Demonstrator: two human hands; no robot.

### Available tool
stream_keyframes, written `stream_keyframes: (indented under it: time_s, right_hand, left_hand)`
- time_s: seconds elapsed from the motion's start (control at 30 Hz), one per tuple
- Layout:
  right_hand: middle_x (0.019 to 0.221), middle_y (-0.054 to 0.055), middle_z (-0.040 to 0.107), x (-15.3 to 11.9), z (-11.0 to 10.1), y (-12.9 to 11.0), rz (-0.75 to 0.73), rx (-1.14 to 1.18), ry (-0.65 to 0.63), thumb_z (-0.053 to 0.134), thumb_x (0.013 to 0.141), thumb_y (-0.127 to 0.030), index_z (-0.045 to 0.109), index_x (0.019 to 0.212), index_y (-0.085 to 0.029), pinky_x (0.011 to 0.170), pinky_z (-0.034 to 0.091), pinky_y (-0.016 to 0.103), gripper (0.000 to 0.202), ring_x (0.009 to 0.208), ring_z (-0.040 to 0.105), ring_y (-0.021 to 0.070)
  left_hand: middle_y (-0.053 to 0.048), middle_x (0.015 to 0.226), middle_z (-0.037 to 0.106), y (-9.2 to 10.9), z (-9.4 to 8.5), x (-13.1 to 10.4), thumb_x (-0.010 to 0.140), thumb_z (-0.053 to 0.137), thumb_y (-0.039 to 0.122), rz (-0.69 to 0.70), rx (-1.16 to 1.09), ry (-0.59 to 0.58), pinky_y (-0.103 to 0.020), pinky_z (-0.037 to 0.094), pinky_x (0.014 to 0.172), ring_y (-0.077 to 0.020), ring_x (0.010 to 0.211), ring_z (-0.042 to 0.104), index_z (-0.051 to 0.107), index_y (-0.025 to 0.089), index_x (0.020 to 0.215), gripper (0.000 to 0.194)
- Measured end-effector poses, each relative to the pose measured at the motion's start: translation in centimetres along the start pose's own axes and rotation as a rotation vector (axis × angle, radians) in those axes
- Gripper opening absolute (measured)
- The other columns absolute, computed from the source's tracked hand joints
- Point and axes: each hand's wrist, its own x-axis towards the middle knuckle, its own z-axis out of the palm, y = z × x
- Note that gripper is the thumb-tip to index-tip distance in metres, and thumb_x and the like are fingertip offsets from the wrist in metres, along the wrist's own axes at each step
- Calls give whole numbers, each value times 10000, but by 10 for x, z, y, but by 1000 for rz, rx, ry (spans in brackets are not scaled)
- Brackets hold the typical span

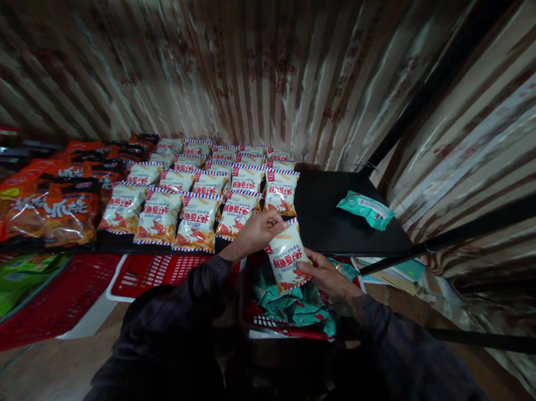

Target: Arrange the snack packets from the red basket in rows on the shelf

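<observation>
Between my two hands is a white snack bag (286,257) with red lettering and a striped edge. My left hand (258,230) pinches its top edge, while my right hand (329,275) grips its lower right side. Just behind it, rows of matching snack bags (197,220) stand on a black shelf (328,221). The nearest one is the bag (282,190) at the right end of the front row. Beneath the held bag sits a red basket (243,299) with teal packets (293,308) inside.
Orange and black food packs (53,207) fill the shelf's left side. One teal packet (366,209) lies toward the right end. Below are more red baskets (158,274), one with a green packet (16,282). Black metal bars (487,217) and a printed curtain (259,62) bound the shelf.
</observation>
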Motion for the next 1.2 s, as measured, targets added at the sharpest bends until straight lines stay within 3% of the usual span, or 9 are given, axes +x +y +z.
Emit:
stream_keyframes:
  time_s: [0.1,0.23,0.43,0.87,0.97,1.1,1.2]
  right_hand:
    - [969,29,751,-1,1,0,-32,37,24,866,587,-458,681,1040,-219,851,529,358,544,861,693,210]
    - [990,34,749,-1,-1,-1,-68,95,82,856,598,-470,679,1036,-243,857,534,375,524,888,696,225]
    - [1007,52,748,1,-4,-7,-103,128,168,842,621,-461,678,983,-233,896,528,393,458,1022,672,261]
    - [927,35,755,4,2,-5,-51,137,132,848,600,-504,677,926,-229,803,568,352,460,879,704,233]
    - [901,25,756,5,2,-4,-75,143,145,855,594,-489,676,933,-238,784,573,347,458,830,706,221]
    - [915,29,755,6,1,-4,-117,122,165,839,617,-496,670,965,-244,795,571,357,461,860,704,229]
    - [944,36,752,5,1,-7,-140,111,185,833,622,-499,665,991,-244,812,569,362,480,898,699,237]
  left_hand:
    - [18,661,600,4,0,-1,722,669,484,-56,-164,-48,-232,436,592,-127,627,567,572,175,724,324]
    - [9,728,637,6,1,-3,707,688,532,-111,-315,4,-255,463,694,-146,724,601,626,165,763,376]
    - [-29,830,692,2,9,-1,621,800,431,-236,-603,23,-297,480,858,-165,864,646,666,168,853,375]
    - [13,630,649,5,26,3,540,838,469,-266,-542,351,-239,476,604,-134,624,607,596,175,686,407]
    - [16,665,653,6,27,2,545,835,481,-256,-603,296,-236,488,637,-131,657,618,585,182,705,422]
    - [-15,771,684,4,35,-2,632,777,511,-267,-684,121,-274,507,720,-163,768,655,598,179,776,404]
    - [-29,819,698,3,40,-4,676,746,503,-294,-671,109,-288,511,733,-179,799,658,604,179,796,374]
